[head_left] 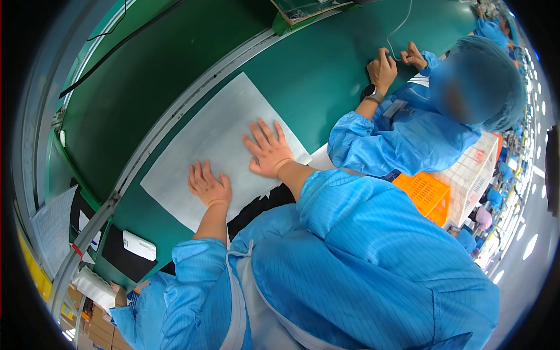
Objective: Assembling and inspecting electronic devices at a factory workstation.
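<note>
A large white sheet lies on the green worktop in front of me, its far edge close to a metal rail. My left hand rests flat on the sheet's left part, fingers spread. Farther right, my right hand also presses flat on it with the fingers apart. Neither hand holds anything. Black material shows under or beside the sheet's near edge, partly hidden by my blue sleeves.
A metal rail borders the green worktop. To the right, a co-worker in blue handles a thin white cable. Orange and white crates stand behind. A white device lies on a black mat at left.
</note>
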Available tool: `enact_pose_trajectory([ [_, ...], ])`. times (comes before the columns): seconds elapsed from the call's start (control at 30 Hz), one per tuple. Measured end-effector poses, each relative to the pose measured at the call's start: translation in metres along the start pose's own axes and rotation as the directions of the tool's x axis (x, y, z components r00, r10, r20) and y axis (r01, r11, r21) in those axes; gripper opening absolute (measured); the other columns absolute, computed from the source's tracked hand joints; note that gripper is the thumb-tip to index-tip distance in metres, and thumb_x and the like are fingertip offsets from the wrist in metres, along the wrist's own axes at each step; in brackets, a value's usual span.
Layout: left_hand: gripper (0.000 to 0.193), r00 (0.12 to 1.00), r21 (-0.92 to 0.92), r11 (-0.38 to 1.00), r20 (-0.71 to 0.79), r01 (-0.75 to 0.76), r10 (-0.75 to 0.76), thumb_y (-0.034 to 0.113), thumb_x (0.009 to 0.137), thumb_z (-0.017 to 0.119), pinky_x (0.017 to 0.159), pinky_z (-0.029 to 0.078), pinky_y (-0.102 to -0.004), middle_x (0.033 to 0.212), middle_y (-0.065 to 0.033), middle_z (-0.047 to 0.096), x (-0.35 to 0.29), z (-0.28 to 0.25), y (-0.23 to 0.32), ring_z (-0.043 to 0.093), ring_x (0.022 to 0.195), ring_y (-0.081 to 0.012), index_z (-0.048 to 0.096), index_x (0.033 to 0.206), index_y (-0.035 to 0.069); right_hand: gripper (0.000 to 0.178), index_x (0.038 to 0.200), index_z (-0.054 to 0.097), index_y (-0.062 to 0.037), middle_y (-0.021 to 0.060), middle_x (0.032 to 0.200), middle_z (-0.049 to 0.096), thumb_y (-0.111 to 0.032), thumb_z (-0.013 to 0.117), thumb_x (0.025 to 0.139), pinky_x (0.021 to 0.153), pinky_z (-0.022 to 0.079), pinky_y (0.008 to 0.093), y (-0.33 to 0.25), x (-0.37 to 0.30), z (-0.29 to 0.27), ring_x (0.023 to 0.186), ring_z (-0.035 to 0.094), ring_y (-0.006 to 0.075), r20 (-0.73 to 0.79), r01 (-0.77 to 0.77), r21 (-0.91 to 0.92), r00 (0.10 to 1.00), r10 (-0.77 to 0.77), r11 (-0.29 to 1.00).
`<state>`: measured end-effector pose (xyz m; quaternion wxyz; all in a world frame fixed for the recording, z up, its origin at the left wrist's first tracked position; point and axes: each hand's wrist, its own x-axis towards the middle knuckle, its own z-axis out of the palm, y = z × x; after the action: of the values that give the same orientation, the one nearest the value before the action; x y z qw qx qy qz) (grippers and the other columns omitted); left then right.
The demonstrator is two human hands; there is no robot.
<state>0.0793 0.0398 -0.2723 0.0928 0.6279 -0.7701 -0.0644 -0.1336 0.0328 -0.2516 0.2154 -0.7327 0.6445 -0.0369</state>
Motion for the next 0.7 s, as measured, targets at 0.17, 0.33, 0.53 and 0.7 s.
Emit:
enact_pose_trajectory([
  [0.17,0.055,1.000,0.014,1.000,-0.007,0.011,-0.011,0.026,0.074,0.056,0.106,0.021,-0.0507,0.134,-0.0122,0.038,0.000,0.002,0.001,0.028,0.130,-0.0331,0.045,0.125,0.010,0.062,0.131,0.046,-0.0180,0.0119,0.147,0.024,-0.037,0.052,0.072,0.110,0.006,0.0573,0.002,0.000,0.001,0.139,0.012,0.0301,-0.061,0.013,-0.001,0.998,-0.013,1.000],
  [0.33,0.055,1.000,0.022,1.000,-0.017,0.005,-0.004,0.026,0.073,0.056,0.106,0.022,-0.0502,0.133,-0.0124,0.039,0.002,0.002,0.003,0.030,0.130,-0.0334,0.045,0.125,0.010,0.063,0.131,0.046,-0.0180,0.0120,0.147,0.024,-0.037,0.052,0.072,0.110,0.006,0.0572,0.005,0.001,-0.001,0.139,0.012,0.0299,-0.050,0.013,-0.001,0.999,-0.013,1.000],
  [0.53,0.055,1.000,0.016,1.000,-0.024,0.007,-0.007,0.025,0.073,0.056,0.105,0.022,-0.0499,0.133,-0.0124,0.040,0.003,0.000,0.005,0.030,0.129,-0.0330,0.046,0.125,0.010,0.061,0.135,0.042,-0.0187,0.0109,0.150,0.019,-0.036,0.048,0.076,0.110,0.002,0.0570,0.004,0.002,-0.006,0.140,0.008,0.0296,0.012,0.006,0.018,1.000,-0.006,1.000],
  [0.7,0.055,1.000,0.018,1.000,-0.020,0.011,-0.011,0.025,0.073,0.057,0.106,0.021,-0.0498,0.134,-0.0123,0.039,0.004,-0.001,0.007,0.030,0.130,-0.0328,0.046,0.125,0.010,0.061,0.135,0.042,-0.0187,0.0111,0.150,0.019,-0.037,0.047,0.077,0.110,0.002,0.0571,0.004,0.002,-0.009,0.140,0.008,0.0295,0.028,0.004,0.011,1.000,-0.004,1.000],
])
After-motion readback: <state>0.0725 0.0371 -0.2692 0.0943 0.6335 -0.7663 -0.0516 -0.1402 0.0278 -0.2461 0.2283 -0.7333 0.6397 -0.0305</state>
